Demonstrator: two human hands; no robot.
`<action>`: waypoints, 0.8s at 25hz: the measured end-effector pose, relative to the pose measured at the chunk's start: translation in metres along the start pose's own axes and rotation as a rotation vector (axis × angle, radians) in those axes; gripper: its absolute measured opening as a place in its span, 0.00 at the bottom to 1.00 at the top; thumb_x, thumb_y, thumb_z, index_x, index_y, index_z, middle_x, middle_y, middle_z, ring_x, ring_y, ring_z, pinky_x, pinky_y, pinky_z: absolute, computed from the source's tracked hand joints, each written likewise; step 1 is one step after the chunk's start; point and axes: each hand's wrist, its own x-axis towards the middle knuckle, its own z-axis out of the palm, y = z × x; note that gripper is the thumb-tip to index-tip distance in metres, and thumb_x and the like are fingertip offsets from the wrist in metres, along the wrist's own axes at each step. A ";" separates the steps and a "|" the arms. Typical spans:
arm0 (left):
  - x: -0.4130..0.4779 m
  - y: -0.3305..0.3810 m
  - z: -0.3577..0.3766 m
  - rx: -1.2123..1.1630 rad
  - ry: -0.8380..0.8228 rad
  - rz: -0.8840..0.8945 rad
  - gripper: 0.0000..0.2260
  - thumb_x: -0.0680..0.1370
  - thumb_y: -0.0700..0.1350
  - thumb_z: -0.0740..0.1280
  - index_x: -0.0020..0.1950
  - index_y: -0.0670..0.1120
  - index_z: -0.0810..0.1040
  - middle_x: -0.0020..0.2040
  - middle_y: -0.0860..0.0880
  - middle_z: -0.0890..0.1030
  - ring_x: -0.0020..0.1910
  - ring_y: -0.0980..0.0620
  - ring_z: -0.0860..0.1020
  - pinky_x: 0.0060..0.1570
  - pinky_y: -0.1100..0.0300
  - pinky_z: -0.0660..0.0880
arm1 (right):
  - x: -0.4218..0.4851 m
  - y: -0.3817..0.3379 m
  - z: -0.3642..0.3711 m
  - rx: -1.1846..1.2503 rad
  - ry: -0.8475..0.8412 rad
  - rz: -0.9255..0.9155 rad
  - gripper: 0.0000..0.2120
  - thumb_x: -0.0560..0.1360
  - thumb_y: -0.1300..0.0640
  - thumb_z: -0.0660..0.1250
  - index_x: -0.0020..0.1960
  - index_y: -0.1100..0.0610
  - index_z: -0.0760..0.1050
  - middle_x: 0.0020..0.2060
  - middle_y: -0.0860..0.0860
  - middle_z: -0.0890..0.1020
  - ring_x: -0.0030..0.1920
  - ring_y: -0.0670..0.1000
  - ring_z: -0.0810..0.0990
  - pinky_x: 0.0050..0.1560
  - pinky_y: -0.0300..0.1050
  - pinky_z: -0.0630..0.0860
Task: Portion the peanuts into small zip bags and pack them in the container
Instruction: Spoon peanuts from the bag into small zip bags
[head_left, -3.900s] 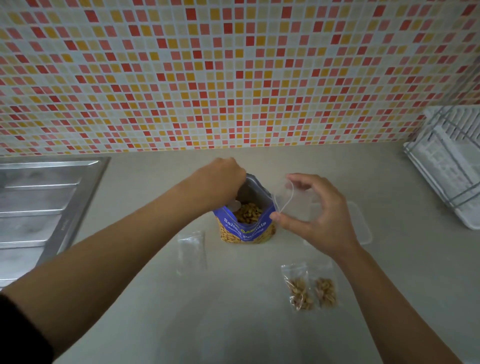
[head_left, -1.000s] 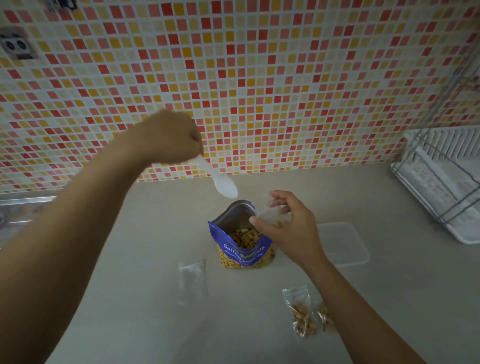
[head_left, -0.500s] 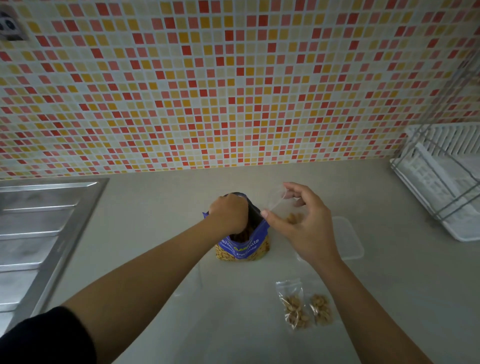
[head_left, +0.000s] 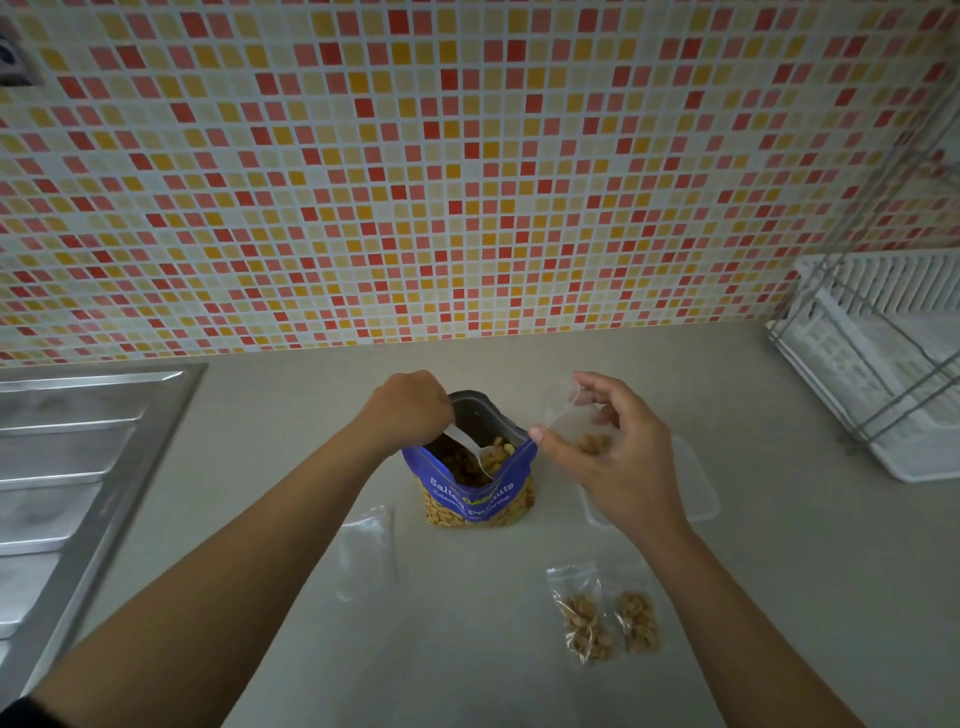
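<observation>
A blue peanut pouch (head_left: 475, 491) stands open on the counter. My left hand (head_left: 408, 410) grips a white plastic spoon (head_left: 470, 448) whose bowl sits inside the pouch, loaded with peanuts. My right hand (head_left: 615, 449) pinches a small clear zip bag (head_left: 571, 423) open just right of the pouch; a few peanuts lie in it. Two filled zip bags (head_left: 605, 618) lie side by side at the front right. An empty zip bag (head_left: 369, 551) lies left of the pouch. A clear plastic container (head_left: 698, 486) rests flat behind my right hand, partly hidden.
A steel sink drainboard (head_left: 78, 467) runs along the left. A white dish rack (head_left: 883, 364) with wire frame stands at the right. The mosaic tile wall (head_left: 467, 182) closes the back of the beige counter (head_left: 467, 675).
My left hand swung the empty spoon from above down into the pouch and now lifts it with peanuts on it. My right hand kept holding the small bag open.
</observation>
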 end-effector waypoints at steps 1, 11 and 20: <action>-0.003 -0.003 -0.003 -0.028 0.002 -0.005 0.14 0.77 0.42 0.59 0.54 0.41 0.82 0.54 0.45 0.82 0.52 0.48 0.78 0.52 0.58 0.74 | -0.001 -0.001 0.002 -0.005 -0.003 -0.002 0.27 0.62 0.49 0.78 0.58 0.49 0.74 0.46 0.41 0.77 0.47 0.45 0.74 0.39 0.27 0.71; -0.034 -0.035 -0.029 -0.215 -0.004 0.005 0.13 0.78 0.36 0.59 0.57 0.37 0.80 0.58 0.42 0.80 0.55 0.47 0.74 0.46 0.63 0.68 | -0.010 -0.003 0.024 -0.097 -0.060 -0.086 0.29 0.59 0.40 0.73 0.58 0.46 0.73 0.46 0.36 0.75 0.48 0.42 0.72 0.44 0.31 0.70; -0.039 -0.043 -0.067 -0.474 0.078 -0.080 0.11 0.76 0.34 0.62 0.53 0.38 0.81 0.34 0.51 0.74 0.34 0.55 0.66 0.30 0.66 0.62 | -0.004 0.001 0.041 -0.269 -0.118 -0.124 0.27 0.61 0.45 0.77 0.57 0.49 0.74 0.44 0.37 0.74 0.48 0.45 0.70 0.44 0.33 0.66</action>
